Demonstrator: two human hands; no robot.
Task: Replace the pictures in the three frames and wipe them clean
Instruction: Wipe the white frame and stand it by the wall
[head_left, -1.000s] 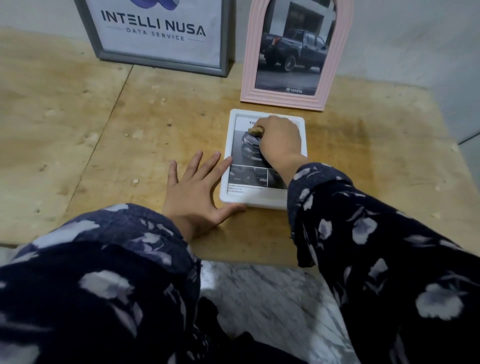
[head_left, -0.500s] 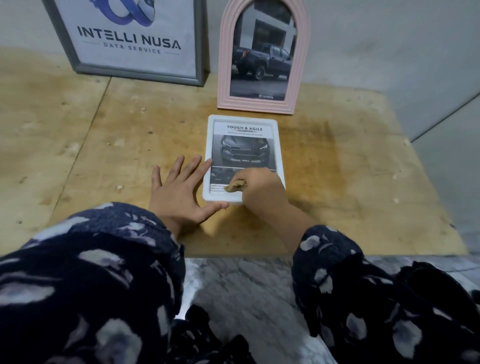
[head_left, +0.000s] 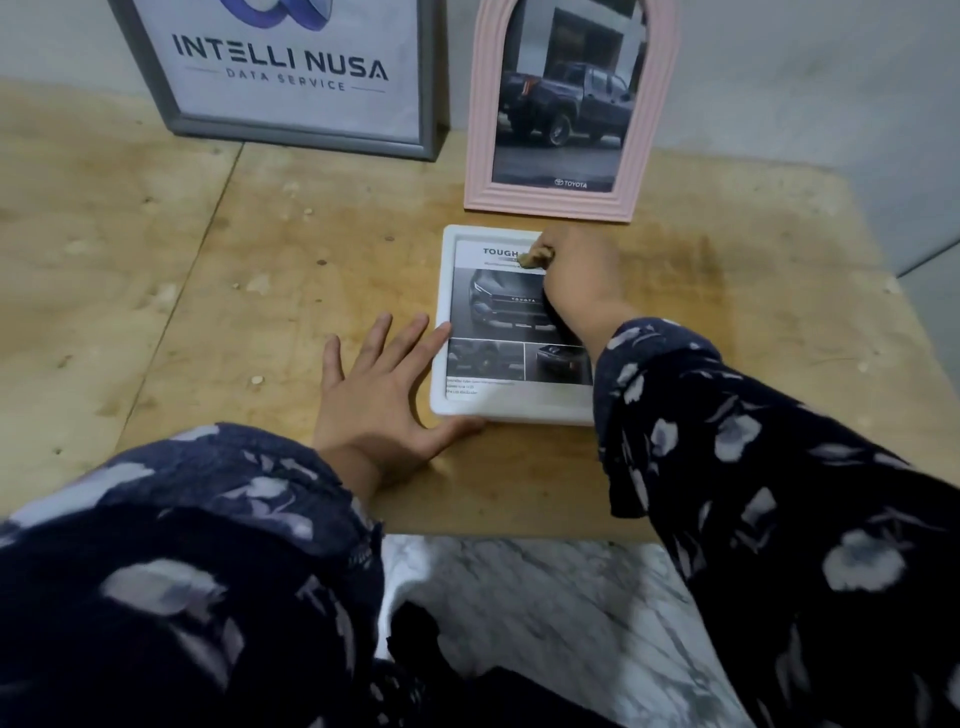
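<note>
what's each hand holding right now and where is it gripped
The right hand pinches a small brown cloth, bunched in its fingertips, against the white frame. The left hand holds nothing; it lies flat, bracing the frame's left edge.

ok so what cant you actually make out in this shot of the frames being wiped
All in the head view:
- White frame: the right hand and its sleeve hide the headline after "TOUGH" and the frame's right side.
- Cloth: only a tan scrap shows past the hand.
- Small print at the picture's foot: too small to read.
- Grey frame and pink frame: tops cut off by the image edge.
</note>
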